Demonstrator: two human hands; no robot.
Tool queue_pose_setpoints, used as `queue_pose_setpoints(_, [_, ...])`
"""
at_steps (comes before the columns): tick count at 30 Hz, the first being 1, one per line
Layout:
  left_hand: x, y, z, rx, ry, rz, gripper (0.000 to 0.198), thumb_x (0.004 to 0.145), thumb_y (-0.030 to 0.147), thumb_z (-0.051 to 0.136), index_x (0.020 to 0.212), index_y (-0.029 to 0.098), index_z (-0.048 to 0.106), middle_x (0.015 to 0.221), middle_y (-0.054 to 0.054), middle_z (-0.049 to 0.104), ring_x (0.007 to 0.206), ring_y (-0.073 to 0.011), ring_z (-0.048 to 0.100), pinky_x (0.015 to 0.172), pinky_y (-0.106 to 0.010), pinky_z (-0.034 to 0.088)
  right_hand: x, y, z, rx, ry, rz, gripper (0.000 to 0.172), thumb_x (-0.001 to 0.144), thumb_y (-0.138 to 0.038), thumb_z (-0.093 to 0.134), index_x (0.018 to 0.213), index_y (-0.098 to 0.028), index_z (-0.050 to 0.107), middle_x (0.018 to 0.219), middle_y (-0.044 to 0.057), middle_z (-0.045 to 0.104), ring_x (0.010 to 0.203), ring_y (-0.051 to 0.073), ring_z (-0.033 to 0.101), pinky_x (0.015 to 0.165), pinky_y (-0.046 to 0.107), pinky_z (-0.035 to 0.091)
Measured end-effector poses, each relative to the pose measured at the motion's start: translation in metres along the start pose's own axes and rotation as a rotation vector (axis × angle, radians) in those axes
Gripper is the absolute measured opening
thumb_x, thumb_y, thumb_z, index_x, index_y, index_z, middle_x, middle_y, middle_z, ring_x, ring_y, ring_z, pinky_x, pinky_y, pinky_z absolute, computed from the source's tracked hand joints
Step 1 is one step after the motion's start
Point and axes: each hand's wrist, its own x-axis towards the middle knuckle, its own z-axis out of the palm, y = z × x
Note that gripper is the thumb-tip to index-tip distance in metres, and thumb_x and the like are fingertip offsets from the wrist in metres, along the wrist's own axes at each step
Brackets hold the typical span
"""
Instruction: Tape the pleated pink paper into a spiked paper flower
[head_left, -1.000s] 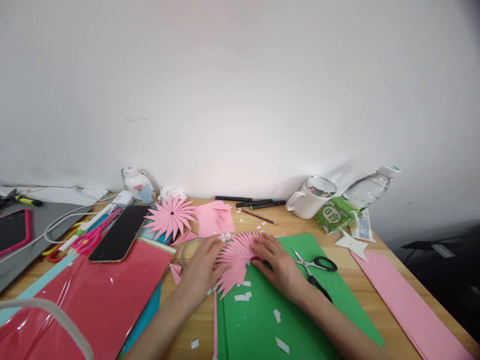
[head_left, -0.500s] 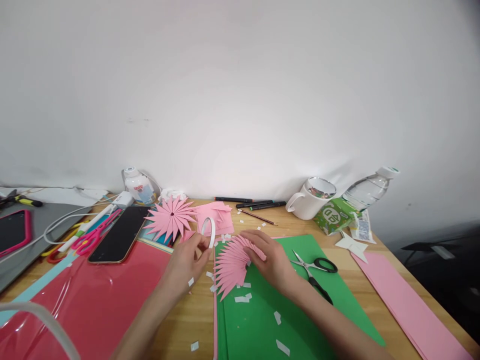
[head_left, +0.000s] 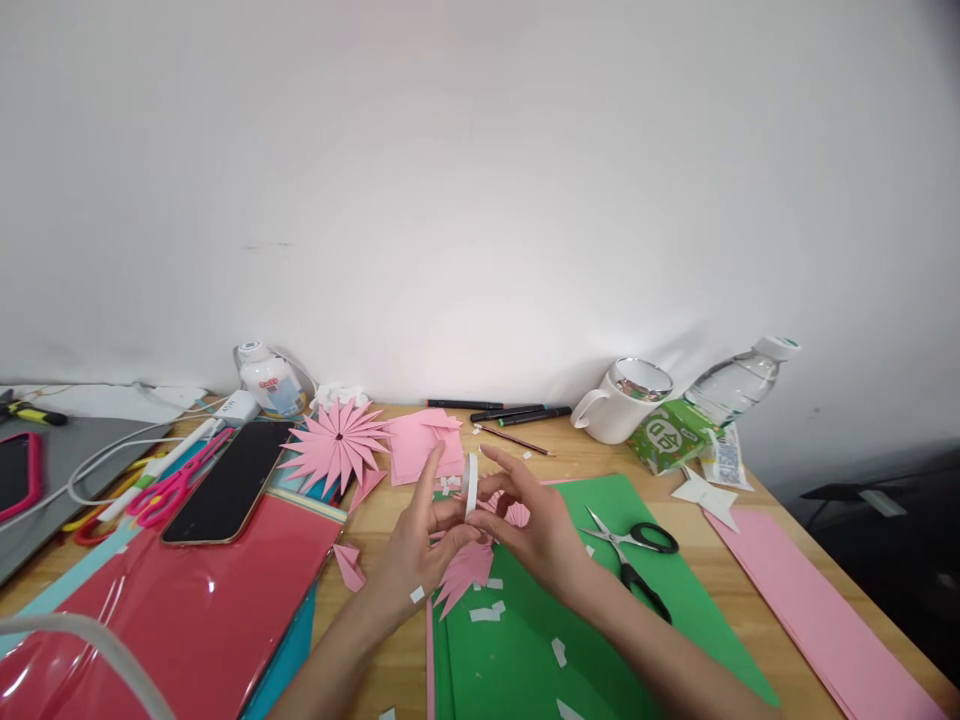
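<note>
Both my hands meet above the table's middle, holding a thin white tape ring (head_left: pixel 471 482) upright between them. My left hand (head_left: pixel 424 545) grips the ring from the left with its index finger raised; a white paper scrap sticks near its wrist. My right hand (head_left: pixel 534 525) pinches the ring from the right. Beneath the hands lies a fan of pink paper spikes (head_left: pixel 466 565), partly hidden, at the edge of a green paper sheet (head_left: pixel 570 620). A finished pink spiked paper flower (head_left: pixel 336 444) lies farther back on the left.
Black-handled scissors (head_left: pixel 634 550) lie on the green sheet. A phone (head_left: pixel 221 480), pink scissors (head_left: pixel 169 482) and red sheets (head_left: pixel 172 600) are on the left. A white mug (head_left: pixel 622 400), water bottle (head_left: pixel 739 378), green box (head_left: pixel 671 430) and pink strips (head_left: pixel 817 610) are on the right. Pens (head_left: pixel 510 412) line the wall.
My left hand has picked the tape ring up from the table and carried it right. My right hand has left the pink fan and taken hold of the ring as well.
</note>
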Motion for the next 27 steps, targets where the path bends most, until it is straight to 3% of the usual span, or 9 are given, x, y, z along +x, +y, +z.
queue_pose_setpoints(3, [-0.002,-0.002,-0.001,-0.035,-0.02,-0.002,0.092,0.084,0.034,0.06,0.148,0.017,-0.003,0.085,-0.007,0.072,0.08,-0.0203,0.067,0.075,-0.032,0.047,-0.01,0.005,-0.015,-0.323,-0.014,-0.144,0.045,0.091,-0.024,0.048,0.136,-0.024,0.039,0.1,0.007,0.07,0.089,0.02,0.065,0.074,0.033,0.054])
queue_pose_setpoints(5, [-0.002,-0.003,-0.004,-0.071,-0.016,-0.012,0.095,0.082,0.034,0.063,0.149,0.018,-0.004,0.084,-0.007,0.073,0.081,-0.0205,0.068,0.074,-0.031,0.046,-0.024,0.012,-0.036,-0.535,0.024,-0.166,0.036,0.092,-0.023,0.044,0.128,-0.024,0.048,0.105,0.008,0.069,0.092,0.021,0.065,0.077,0.035,0.055])
queue_pose_setpoints(7, [-0.002,-0.004,-0.008,-0.106,-0.013,-0.028,0.099,0.08,0.036,0.065,0.149,0.019,-0.004,0.086,-0.008,0.073,0.08,-0.0208,0.068,0.074,-0.031,0.047,-0.045,0.024,-0.062,-0.777,0.05,-0.085,0.035,0.089,-0.027,0.047,0.123,-0.023,0.054,0.112,0.01,0.066,0.102,0.027,0.062,0.083,0.042,0.053])
queue_pose_setpoints(10, [-0.002,-0.008,-0.014,-0.157,-0.04,-0.052,0.103,0.078,0.037,0.069,0.149,0.019,-0.004,0.086,-0.008,0.073,0.081,-0.0211,0.069,0.076,-0.032,0.047,-0.084,0.048,-0.097,-1.03,0.022,0.119,0.049,0.077,-0.031,0.057,0.124,-0.02,0.054,0.116,0.015,0.063,0.108,0.035,0.059,0.082,0.05,0.052])
queue_pose_setpoints(12, [-0.002,-0.009,-0.016,-0.164,-0.065,-0.07,0.105,0.076,0.035,0.07,0.149,0.018,-0.003,0.084,-0.008,0.073,0.081,-0.0209,0.068,0.073,-0.031,0.047,-0.106,0.061,-0.11,-1.061,-0.045,0.245,0.052,0.069,-0.027,0.06,0.121,-0.02,0.057,0.114,0.016,0.064,0.103,0.035,0.062,0.081,0.048,0.053])
queue_pose_setpoints(14, [-0.003,-0.008,-0.017,-0.158,-0.081,-0.089,0.105,0.075,0.032,0.072,0.149,0.017,-0.001,0.082,-0.007,0.073,0.078,-0.0201,0.067,0.067,-0.028,0.045,-0.118,0.069,-0.115,-1.035,-0.08,0.31,0.048,0.07,-0.026,0.058,0.118,-0.019,0.059,0.114,0.017,0.063,0.097,0.033,0.064,0.077,0.045,0.054])
queue_pose_setpoints(20, [-0.005,0.003,-0.016,-0.146,-0.095,-0.098,0.097,0.077,0.042,0.069,0.147,0.015,0.008,0.083,-0.009,0.072,0.077,-0.0195,0.066,0.068,-0.029,0.044,-0.121,0.067,-0.117,-0.902,-0.026,0.377,0.034,0.08,-0.035,0.048,0.104,-0.022,0.067,0.096,0.012,0.062,0.063,0.022,0.066,0.057,0.034,0.054])
queue_pose_setpoints(27, [-0.003,-0.002,-0.015,-0.104,-0.068,-0.071,0.09,0.081,0.043,0.063,0.144,0.014,0.006,0.085,-0.01,0.072,0.065,-0.0156,0.061,0.056,-0.025,0.04,-0.127,0.059,-0.115,-0.951,-0.056,0.461,0.041,0.078,-0.029,0.043,0.114,-0.019,0.061,0.075,0.009,0.064,0.067,0.027,0.067,0.054,0.033,0.049])
